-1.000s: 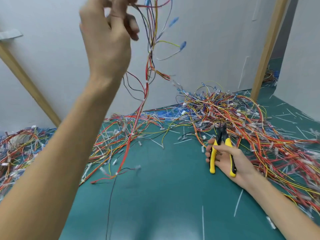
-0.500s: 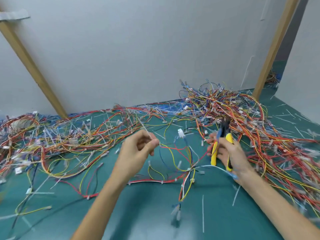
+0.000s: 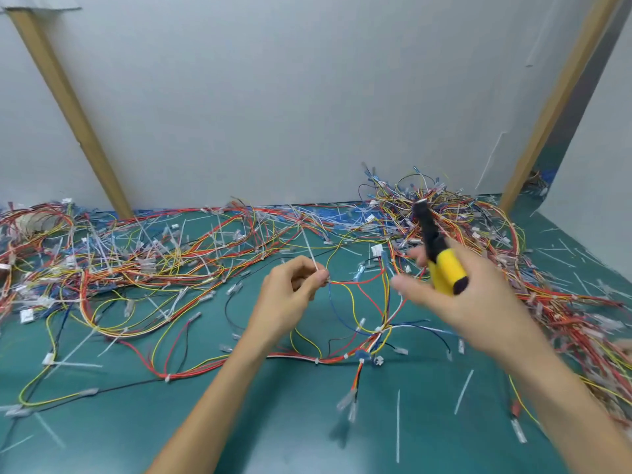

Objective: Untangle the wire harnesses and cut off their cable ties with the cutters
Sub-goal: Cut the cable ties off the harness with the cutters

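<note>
The left hand (image 3: 290,295), just left of centre frame, has its fingers curled and pinches a wire harness (image 3: 355,302) between thumb and fingertips. A white cable tie (image 3: 308,246) stands out of that pinch, its tail slanting toward the upper left. From the pinch, red, yellow and blue wires loop down and to the right to a bound junction, and the rest of the harness lies across the green mat (image 3: 273,422) in the lower centre.

The right hand (image 3: 478,299), right of centre and motion-blurred, grasps the cutters (image 3: 436,254) by their yellow handles. Their long axis runs from the palm up toward the top of the frame, leaning slightly left, with the black head pointing up and away. Whether the jaws are parted I cannot tell. Some of this hand's fingers reach left toward the wires, too smeared to read.

Beyond the cutters' head, a heaped tangle of harnesses (image 3: 478,220) fills the right side. A flatter spread of harnesses (image 3: 119,268) covers the left. Cut white ties (image 3: 397,425) lie scattered on the mat. Two wooden struts (image 3: 68,107) lean against the grey wall panel (image 3: 290,97) behind.
</note>
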A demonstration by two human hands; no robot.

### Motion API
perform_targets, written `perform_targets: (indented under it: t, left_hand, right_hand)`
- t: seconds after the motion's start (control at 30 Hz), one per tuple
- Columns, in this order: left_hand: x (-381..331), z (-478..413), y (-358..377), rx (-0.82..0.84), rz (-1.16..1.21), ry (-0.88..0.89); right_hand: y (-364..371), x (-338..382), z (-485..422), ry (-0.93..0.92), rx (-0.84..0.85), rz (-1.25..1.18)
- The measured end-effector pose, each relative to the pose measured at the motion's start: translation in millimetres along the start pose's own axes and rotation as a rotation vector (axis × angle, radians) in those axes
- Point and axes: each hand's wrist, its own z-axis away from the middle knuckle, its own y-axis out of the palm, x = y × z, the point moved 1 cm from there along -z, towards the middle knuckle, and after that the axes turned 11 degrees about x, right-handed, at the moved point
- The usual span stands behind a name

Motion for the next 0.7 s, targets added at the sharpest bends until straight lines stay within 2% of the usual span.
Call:
perform_targets:
  t: [0.07,0.17,0.2,0.3,0.43,0.57,0.7]
  left_hand:
    - [-6,0,-1,0.005,0.034,0.021]
    - [-13,3,-2,-0.024,0.109,0.047]
    - [-14,4,-4,-0.051,0.153,0.050]
    - [-12,8,-14,-0.123,0.250,0.037]
    - [-1,11,-19,-0.094,0.287,-0.023]
    - [16,14,-5,0.002,0.307,-0.070]
    - [31,11,3,0.070,0.201,-0.085]
  right_hand:
    - [22,3,-2,0.015,0.030,0.228]
    - [52,-14,-17,0.047,-0.055,0.284]
    - [57,-24,-24,0.093,-0.071,0.177]
    - [64,-52,-40,0.333,-0.050,-0.388]
    - [65,-78,-51,0.536,-0.114,-0.854]
    - [63,-89,-57,0.563,-0.215,-1.106]
    - [62,-95,-57,0.569,-0.229,-1.167]
